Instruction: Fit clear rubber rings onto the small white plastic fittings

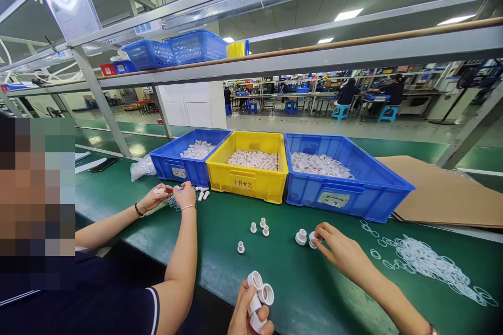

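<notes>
At the bottom middle, my left hand [240,310] is closed around several white plastic rings [267,294], bunched with their openings turned different ways. My right hand [346,254] reaches in from the right, its fingers and thumb gripping a white flanged plastic fitting [312,241] at the tabletop. Its fingers hide part of that fitting. Just left of it a similar flanged fitting [301,237] stands upright. Several smaller white flanged fittings [253,227] stand on the green table [220,256] farther left. A pile of thin translucent rings [428,261] spreads out right of my right arm.
Behind the fittings stand a blue bin [349,199], a yellow bin [245,183] and another blue bin [181,170], holding white parts. Cardboard [440,188] lies at the right. A co-worker's hands [184,196] handle small white parts at the left. A shelf beam [275,65] crosses above.
</notes>
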`<state>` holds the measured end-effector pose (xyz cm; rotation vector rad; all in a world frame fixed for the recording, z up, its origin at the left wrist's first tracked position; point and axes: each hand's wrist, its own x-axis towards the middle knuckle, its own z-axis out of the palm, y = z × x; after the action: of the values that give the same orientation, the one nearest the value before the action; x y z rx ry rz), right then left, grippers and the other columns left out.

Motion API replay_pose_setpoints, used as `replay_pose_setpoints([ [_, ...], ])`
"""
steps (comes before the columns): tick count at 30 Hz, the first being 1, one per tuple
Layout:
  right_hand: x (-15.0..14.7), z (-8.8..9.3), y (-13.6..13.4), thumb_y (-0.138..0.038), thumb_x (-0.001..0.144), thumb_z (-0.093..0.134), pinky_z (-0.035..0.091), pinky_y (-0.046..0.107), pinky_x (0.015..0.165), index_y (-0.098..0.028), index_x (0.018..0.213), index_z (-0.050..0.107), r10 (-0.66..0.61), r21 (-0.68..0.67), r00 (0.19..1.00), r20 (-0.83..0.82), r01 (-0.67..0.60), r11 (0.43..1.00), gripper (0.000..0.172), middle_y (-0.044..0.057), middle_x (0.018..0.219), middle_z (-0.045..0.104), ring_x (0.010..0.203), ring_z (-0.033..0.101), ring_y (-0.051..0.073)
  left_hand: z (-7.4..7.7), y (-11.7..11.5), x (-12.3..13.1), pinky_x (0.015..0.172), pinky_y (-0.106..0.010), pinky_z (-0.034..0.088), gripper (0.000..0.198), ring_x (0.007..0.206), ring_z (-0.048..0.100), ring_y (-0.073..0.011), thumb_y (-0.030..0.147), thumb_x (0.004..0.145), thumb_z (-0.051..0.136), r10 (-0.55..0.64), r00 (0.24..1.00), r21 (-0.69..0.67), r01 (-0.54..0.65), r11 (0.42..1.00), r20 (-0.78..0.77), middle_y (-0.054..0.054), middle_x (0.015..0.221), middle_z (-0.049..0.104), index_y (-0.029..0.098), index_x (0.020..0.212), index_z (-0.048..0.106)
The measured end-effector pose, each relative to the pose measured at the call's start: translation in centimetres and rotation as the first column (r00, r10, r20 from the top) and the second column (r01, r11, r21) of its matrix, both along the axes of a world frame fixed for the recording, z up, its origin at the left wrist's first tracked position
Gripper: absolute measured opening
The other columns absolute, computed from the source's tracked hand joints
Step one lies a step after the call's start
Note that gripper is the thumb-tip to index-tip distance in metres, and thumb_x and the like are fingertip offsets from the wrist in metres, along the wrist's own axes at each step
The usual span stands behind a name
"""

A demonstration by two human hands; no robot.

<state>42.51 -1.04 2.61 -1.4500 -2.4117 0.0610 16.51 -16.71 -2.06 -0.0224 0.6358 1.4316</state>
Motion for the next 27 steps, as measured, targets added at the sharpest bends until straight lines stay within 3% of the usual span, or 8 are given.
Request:
replay_pose_setpoints([
  [4, 0.2, -0.5, 0.2, -0.039, 0.102, 0.032, 0.046, 0.032, 0.054, -0.023, 0.093, 0.056, -0.005, 0.017, 1.000, 0.013, 0.005, 1.000, 0.030, 0.007, 0.098, 0.060, 0.070, 0.062, 0.021, 0.4, 0.0, 0.0, 0.046, -0.012, 0.025, 0.013, 0.052, 0.050, -0.0076, 0.029, 0.090, 0.074, 0.004, 1.000, -0.015, -0.004, 1.000, -0.002, -0.002, 0.076, 0.061, 0.025, 0.090, 0.062],
  [9, 0.1, -0.5, 0.2, -0.040, 0.102, 0.033, 0.043, 0.030, 0.053, -0.023, 0.093, 0.056, -0.008, 0.031, 1.000, 0.025, 0.007, 1.000, 0.030, 0.006, 0.099, 0.061, 0.069, 0.063, 0.020, 0.7, 0.2, 0.0, 0.046, -0.012, 0.026, 0.017, 0.050, 0.051, -0.0075, 0.027, 0.090, 0.072, -0.031, 1.000, -0.013, 0.031, 0.999, 0.004, -0.002, 0.076, 0.061, 0.027, 0.103, 0.061],
  [12, -0.1, -0.4, 0.1, -0.037, 0.102, 0.031, 0.043, 0.030, 0.052, -0.023, 0.092, 0.056, -0.010, 0.033, 1.000, 0.029, 0.009, 0.999, 0.031, 0.006, 0.099, 0.061, 0.071, 0.063, 0.020, 0.5, 0.1, 0.0, 0.047, -0.012, 0.024, 0.002, 0.050, 0.052, -0.0066, 0.026, 0.098, 0.059, -0.038, 0.999, -0.003, 0.038, 0.999, 0.010, -0.002, 0.075, 0.060, 0.026, 0.100, 0.060],
  [15, 0.0, -0.5, 0.1, -0.038, 0.103, 0.030, 0.042, 0.030, 0.051, -0.022, 0.093, 0.056, -0.012, 0.032, 0.999, 0.030, 0.011, 0.999, 0.032, 0.006, 0.100, 0.061, 0.065, 0.061, 0.018, 0.0, 0.1, -0.1, 0.047, -0.012, 0.025, 0.005, 0.051, 0.051, -0.0067, 0.025, 0.099, 0.058, -0.037, 0.999, 0.009, 0.037, 0.999, 0.020, -0.002, 0.076, 0.060, 0.023, 0.095, 0.057],
  [17, 0.0, -0.6, 0.1, -0.040, 0.103, 0.031, 0.041, 0.030, 0.050, -0.022, 0.094, 0.055, -0.012, 0.033, 1.000, 0.029, 0.011, 0.999, 0.031, 0.006, 0.101, 0.061, 0.062, 0.059, 0.017, -0.3, 0.1, -0.1, 0.046, -0.013, 0.025, 0.014, 0.053, 0.051, -0.0072, 0.026, 0.094, 0.067, -0.034, 0.999, 0.011, 0.034, 0.999, 0.027, -0.002, 0.078, 0.060, 0.022, 0.095, 0.054],
  [22, -0.3, 0.3, -0.4, -0.042, 0.103, 0.033, 0.038, 0.030, 0.049, -0.024, 0.098, 0.054, -0.025, 0.062, 1.000, -0.001, 0.025, 0.998, 0.028, 0.006, 0.104, 0.062, 0.063, 0.059, 0.018, -1.0, 0.3, -0.2, 0.044, -0.012, 0.020, 0.068, 0.054, 0.050, -0.0062, 0.037, 0.063, 0.099, -0.070, 0.996, 0.041, 0.067, 0.997, 0.060, 0.002, 0.080, 0.059, 0.024, 0.102, 0.044],
  [27, -2.4, 2.8, -2.9, -0.048, 0.105, 0.032, 0.043, 0.031, 0.059, -0.028, 0.100, 0.051, 0.015, -0.038, 0.993, -0.120, -0.020, 0.999, 0.028, 0.003, 0.107, 0.061, 0.073, 0.062, 0.019, -1.2, 0.4, -0.1, 0.045, -0.013, 0.018, 0.076, 0.055, 0.049, -0.0051, 0.042, 0.059, 0.101, -0.112, 0.990, 0.076, 0.105, 0.991, 0.084, 0.003, 0.081, 0.057, 0.025, 0.101, 0.040],
])
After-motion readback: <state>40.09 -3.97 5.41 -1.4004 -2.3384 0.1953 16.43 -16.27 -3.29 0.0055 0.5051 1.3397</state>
